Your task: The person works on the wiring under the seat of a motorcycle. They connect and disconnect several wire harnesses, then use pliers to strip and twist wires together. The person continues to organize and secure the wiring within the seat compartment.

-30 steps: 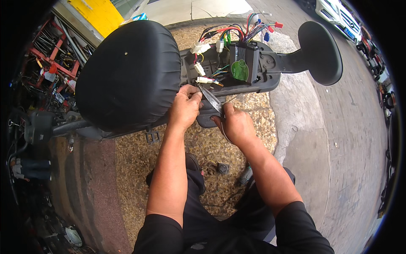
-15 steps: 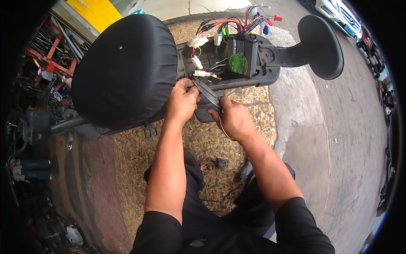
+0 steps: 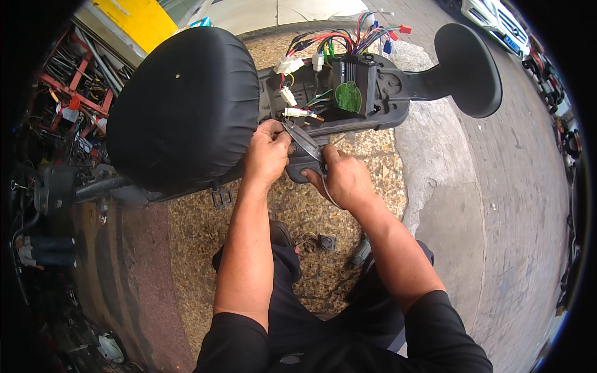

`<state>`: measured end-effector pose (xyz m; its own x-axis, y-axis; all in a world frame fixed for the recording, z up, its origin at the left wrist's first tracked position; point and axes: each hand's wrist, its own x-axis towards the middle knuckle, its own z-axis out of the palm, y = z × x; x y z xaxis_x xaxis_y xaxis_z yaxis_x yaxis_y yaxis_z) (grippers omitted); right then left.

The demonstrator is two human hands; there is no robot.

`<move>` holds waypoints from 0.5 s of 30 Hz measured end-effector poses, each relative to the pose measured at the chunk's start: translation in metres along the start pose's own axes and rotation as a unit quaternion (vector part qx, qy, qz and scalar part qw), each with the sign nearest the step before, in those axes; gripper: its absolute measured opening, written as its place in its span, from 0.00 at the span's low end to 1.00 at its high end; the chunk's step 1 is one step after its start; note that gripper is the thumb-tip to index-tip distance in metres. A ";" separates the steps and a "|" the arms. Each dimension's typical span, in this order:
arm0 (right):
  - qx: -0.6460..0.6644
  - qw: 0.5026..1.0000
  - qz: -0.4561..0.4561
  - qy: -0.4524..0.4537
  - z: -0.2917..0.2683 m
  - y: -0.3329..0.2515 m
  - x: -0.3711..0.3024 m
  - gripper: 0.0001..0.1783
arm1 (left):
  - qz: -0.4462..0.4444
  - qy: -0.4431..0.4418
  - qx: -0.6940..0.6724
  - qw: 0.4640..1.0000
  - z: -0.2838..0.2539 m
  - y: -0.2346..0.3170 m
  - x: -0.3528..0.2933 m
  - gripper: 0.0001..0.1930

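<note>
My right hand (image 3: pixel 349 180) is wrapped round a pair of scissors (image 3: pixel 303 140) with long grey blades; a thin curved handle shows below the fingers. The blade tips point up and left, to the fingers of my left hand (image 3: pixel 267 152). Those fingers are pinched together beside the black seat (image 3: pixel 186 105); what they hold is hidden. Just beyond the tips, white connectors (image 3: pixel 300 112) with coloured wires lie at the near edge of an open black tray (image 3: pixel 388 116). A finned black controller box (image 3: pixel 356 87) with a green label sits in that tray.
A bundle of coloured wires (image 3: pixel 348 40) rises behind the controller. At the right a black padded backrest (image 3: pixel 469 71) sticks out. On the ground between my legs lie a small square dark part (image 3: pixel 327 242) and a greenish tool (image 3: pixel 360 250). A red rack (image 3: pixel 78 78) stands far left.
The scissors and both hands stay almost in place. My right thumb has shifted slightly down and left, and the scissor blades look a little closer together.
</note>
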<state>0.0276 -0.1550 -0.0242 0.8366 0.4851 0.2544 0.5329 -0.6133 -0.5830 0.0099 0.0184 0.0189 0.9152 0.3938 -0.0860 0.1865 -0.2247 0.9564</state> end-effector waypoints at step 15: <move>0.068 0.995 0.018 -0.069 -0.016 0.009 -0.015 0.31 | 0.015 -0.052 -0.030 0.998 -0.009 -0.006 0.000 0.07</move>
<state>0.0216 -0.1776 -0.0210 0.8245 0.5513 0.1278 0.4726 -0.5465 -0.6914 0.0055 0.0272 0.0160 0.9525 0.2931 -0.0825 0.1397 -0.1798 0.9737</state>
